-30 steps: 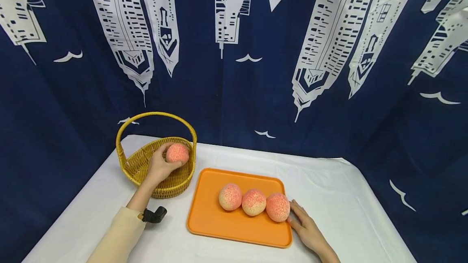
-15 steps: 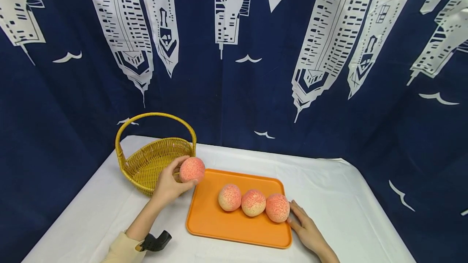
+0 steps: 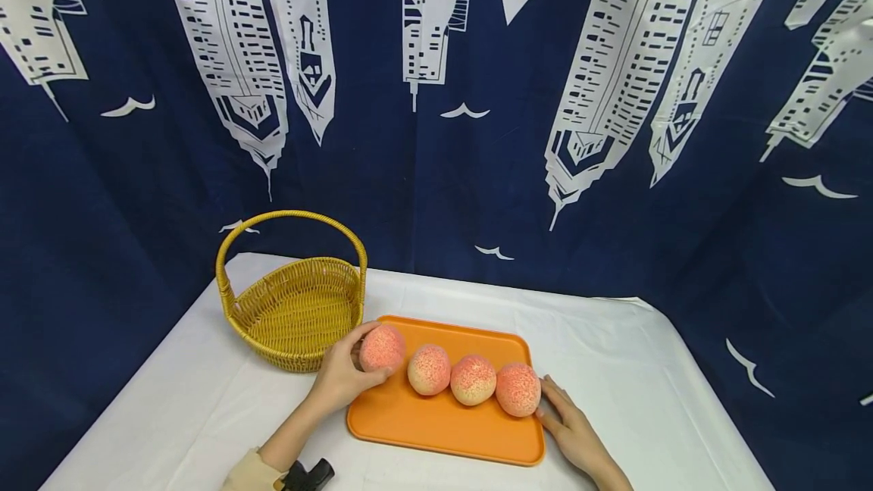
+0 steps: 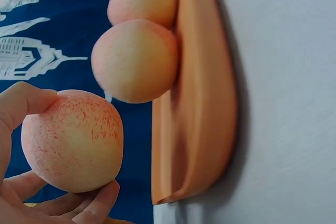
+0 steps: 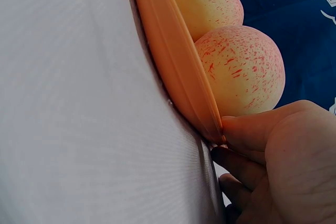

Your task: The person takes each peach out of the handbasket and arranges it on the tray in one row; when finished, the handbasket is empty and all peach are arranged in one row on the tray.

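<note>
My left hand [image 3: 341, 379] grips a pink, speckled peach [image 3: 383, 348] between thumb and fingers, over the left end of the orange tray [image 3: 443, 430]. In the left wrist view the held peach [image 4: 73, 140] hangs apart from the tray. Three more peaches stand in a row on the tray: a left one [image 3: 429, 370], a middle one [image 3: 473, 380] and a right one [image 3: 518, 389]. At the tray's right edge, my right hand [image 3: 576, 430] pinches the rim [image 5: 207, 114], thumb on top and fingertips below, close beside the right peach.
A yellow wicker basket [image 3: 300, 358] with a tall arched handle stands at the back left, with no fruit showing inside. A white cloth [image 3: 634, 370] covers the table. Behind it hangs a dark blue curtain [image 3: 436, 188] with white building prints.
My left hand has carried the peach out of the basket, rightward and nearer, to above the tray's left end. The right hand, the tray and its three peaches stay in place.
</note>
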